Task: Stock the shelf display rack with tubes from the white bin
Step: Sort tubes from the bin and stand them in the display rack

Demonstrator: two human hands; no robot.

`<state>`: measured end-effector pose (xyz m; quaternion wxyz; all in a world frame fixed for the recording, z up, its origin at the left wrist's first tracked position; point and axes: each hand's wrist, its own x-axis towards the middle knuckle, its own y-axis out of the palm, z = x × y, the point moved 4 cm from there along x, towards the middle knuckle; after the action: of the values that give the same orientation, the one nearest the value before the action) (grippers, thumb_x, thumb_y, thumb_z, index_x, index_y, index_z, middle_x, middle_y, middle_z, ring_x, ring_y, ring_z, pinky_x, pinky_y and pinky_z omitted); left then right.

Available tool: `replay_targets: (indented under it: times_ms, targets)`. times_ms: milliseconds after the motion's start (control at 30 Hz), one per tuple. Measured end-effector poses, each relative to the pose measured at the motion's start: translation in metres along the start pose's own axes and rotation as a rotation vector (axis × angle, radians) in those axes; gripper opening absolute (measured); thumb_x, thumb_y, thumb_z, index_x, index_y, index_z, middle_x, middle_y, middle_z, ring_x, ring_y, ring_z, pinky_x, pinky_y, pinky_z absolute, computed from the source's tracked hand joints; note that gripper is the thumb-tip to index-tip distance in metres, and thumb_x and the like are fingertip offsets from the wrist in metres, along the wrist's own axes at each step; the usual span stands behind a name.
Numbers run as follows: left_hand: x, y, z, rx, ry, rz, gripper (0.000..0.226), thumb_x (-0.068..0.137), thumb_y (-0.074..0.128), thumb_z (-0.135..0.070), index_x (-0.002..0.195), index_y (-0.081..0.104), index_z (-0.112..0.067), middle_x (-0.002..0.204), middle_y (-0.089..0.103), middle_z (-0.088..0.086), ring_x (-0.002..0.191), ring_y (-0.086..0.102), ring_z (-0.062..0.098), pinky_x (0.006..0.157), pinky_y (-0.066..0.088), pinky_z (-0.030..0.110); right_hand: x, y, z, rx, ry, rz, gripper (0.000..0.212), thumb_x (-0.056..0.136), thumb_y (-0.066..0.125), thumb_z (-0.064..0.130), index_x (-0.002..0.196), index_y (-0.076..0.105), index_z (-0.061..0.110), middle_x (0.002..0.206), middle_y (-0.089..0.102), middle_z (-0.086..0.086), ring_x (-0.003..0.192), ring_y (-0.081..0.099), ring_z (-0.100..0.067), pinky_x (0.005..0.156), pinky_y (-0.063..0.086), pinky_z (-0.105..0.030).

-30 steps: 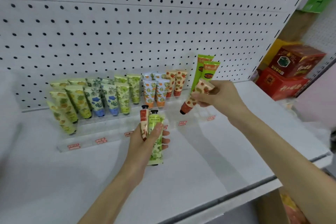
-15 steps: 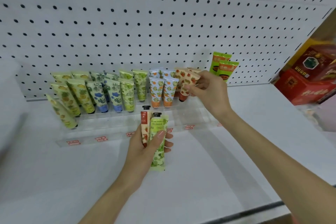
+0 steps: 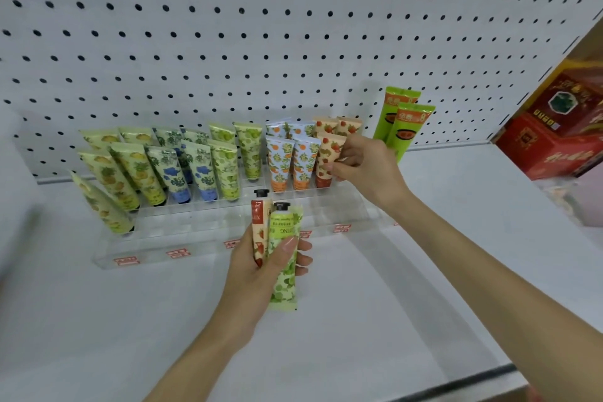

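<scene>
L grip (image 3: 261, 268), R grip (image 3: 365, 166): bare, forearms (image 3: 202, 343) too (nails (image 3: 288, 243) longish).

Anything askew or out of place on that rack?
Yes: the yellow tube at the far left front of the rack leans hard to the left, alone in its row, while the tubes behind it stand closer to upright in tidy rows. Nothing looks spilled or damaged.

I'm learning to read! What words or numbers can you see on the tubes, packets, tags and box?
"TING": green tube in the left hand, word's start unclear.
"XI": red tube beside it, rest hidden.
"8": green packets, after blurred Chinese characters.
Too blurred to read: red tags on the rack, red box.
Too small: print on the other tubes.
</scene>
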<state>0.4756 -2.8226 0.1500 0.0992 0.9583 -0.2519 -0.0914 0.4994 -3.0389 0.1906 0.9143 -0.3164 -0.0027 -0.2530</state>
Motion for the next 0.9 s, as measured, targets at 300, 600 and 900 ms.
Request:
replay_targets:
  times_ms: [300, 600, 900]
  targets:
    - [0.000, 0.001, 0.000, 0.007, 0.000, 0.018, 0.035, 0.073, 0.060, -0.029, 0.102, 0.061, -0.009, 0.087, 0.074, 0.008, 0.072, 0.070, 0.020, 0.062, 0.056, 0.026, -0.007, -0.001, 0.000, 0.041, 0.033, 0.032, 0.023, 0.079, 0.073, 0.007, 0.099, 0.063, 0.003, 0.088, 0.071, -0.010, 0.073, 0.070, -0.015, 0.065, 0.060, -0.032]
    - [-0.001, 0.001, 0.000, 0.001, -0.017, 0.048, 0.041, 0.071, 0.062, -0.030, 0.105, 0.060, -0.008, 0.088, 0.074, 0.008, 0.073, 0.070, 0.019, 0.064, 0.056, 0.026, -0.052, -0.027, 0.026, 0.158, 0.051, -0.048, 0.013, 0.087, 0.066, 0.014, 0.099, 0.062, 0.014, 0.083, 0.062, 0.000, 0.055, 0.065, -0.013, 0.050, 0.051, -0.019]
    - [-0.007, -0.001, -0.005, -0.048, -0.046, 0.070, 0.037, 0.073, 0.063, -0.026, 0.107, 0.060, -0.012, 0.088, 0.074, 0.011, 0.073, 0.070, 0.020, 0.064, 0.056, 0.025, -0.089, 0.022, 0.062, 0.237, 0.068, 0.284, 0.005, 0.080, 0.072, 0.024, 0.079, 0.068, 0.021, 0.068, 0.059, 0.004, 0.054, 0.051, 0.001, 0.052, 0.039, -0.014]
